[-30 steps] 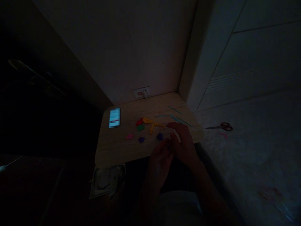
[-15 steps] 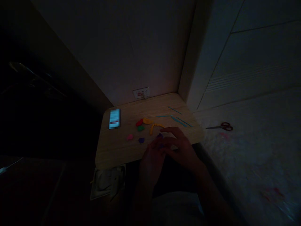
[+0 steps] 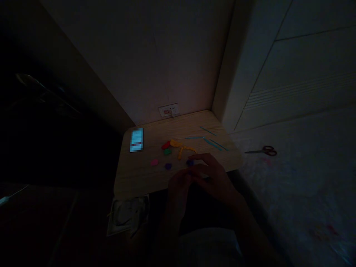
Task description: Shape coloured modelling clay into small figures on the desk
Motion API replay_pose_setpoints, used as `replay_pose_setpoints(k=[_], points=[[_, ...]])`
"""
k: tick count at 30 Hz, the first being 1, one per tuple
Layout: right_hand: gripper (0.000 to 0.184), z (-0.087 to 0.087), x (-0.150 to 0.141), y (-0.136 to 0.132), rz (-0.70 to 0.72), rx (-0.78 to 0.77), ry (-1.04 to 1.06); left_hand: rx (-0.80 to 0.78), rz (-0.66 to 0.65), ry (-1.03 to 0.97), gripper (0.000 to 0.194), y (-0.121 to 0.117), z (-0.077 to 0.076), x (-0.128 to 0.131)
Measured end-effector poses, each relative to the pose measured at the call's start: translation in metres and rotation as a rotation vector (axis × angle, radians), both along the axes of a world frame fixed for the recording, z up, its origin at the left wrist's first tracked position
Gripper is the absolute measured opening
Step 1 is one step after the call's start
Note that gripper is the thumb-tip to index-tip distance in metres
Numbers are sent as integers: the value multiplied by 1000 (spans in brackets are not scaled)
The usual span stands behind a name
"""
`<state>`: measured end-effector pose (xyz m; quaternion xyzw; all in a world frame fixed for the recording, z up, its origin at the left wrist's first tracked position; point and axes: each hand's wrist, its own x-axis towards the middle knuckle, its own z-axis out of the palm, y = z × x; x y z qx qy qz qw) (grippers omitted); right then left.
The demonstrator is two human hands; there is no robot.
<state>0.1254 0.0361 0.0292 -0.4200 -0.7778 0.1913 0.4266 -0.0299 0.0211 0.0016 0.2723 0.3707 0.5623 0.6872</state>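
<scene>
My left hand (image 3: 178, 182) and my right hand (image 3: 213, 173) meet at the near edge of the small wooden table (image 3: 130, 178). Their fingertips close around a small bit of purple modelling clay (image 3: 190, 173), mostly hidden by the fingers. Just beyond my right fingers lies a dark purple clay lump (image 3: 190, 162). To the left on the tabletop are another purple lump (image 3: 168, 166) and a pink one (image 3: 154, 162). Farther back sit a red piece (image 3: 166, 145), a green piece (image 3: 167, 151) and an orange-yellow branching clay shape (image 3: 180, 147).
Several thin teal modelling tools (image 3: 213, 143) lie at the table's right. A phone (image 3: 137, 140) with a lit screen is at the back left. Scissors (image 3: 268, 150) rest on the pale surface to the right. A wall socket (image 3: 169, 110) holds a plug. The room is dim.
My left hand has turned and its fingers have drawn in toward my right fingertips. The purple bit between them is now more covered. The view has shifted slightly.
</scene>
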Motion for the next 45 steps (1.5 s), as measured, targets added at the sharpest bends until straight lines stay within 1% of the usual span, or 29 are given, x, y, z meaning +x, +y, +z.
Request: replay_pose_setpoints(k=[6, 9, 13, 17, 19, 21, 23, 24, 27, 28, 29, 31, 34, 38, 42, 45], points=[[19, -2, 1, 0, 23, -27, 22, 22, -43, -4, 33, -2, 0, -2], [19, -3, 4, 0, 52, -41, 1, 48, -83, 110, 32, 0, -2, -5], [22, -8, 7, -2, 79, -73, -40, 63, -144, 262, 28, 3, -9, -8], [18, -18, 7, -3, 81, -56, -17, -4, -117, 320, 39, 1, -17, -6], [17, -22, 8, -2, 71, -46, 30, -37, -84, 317, 48, 1, -20, -7], [17, -25, 11, 1, 34, -52, 100, -33, -69, 355, 58, 2, -21, -11], [18, -28, 15, 4, -30, -62, 162, 30, -25, 500, 59, 7, -22, -16], [19, -30, 17, 6, -61, -66, 177, 88, 18, 615, 52, 9, -23, -19], [22, -35, 21, 11, -135, -59, 194, 332, 168, 976, 23, 19, -29, -21], [23, -37, 21, 12, -151, -53, 203, 414, 202, 1067, 17, 22, -32, -19], [24, -38, 21, 13, -161, -49, 215, 484, 231, 1136, 18, 25, -36, -16], [27, -43, 19, 16, -175, -64, 234, 570, 254, 1223, 25, 31, -44, -8], [25, -50, 15, 20, -201, -136, 252, 611, 245, 1292, 34, 38, -54, 3], [20, -60, 10, 27, -213, -213, 264, 636, 236, 1317, 27, 45, -59, 10], [18, -62, 8, 30, -201, -151, 221, 684, 266, 1238, 24, 48, -58, 7], [18, -60, 5, 28, -166, -127, 221, 667, 254, 1177, 25, 46, -55, 2]])
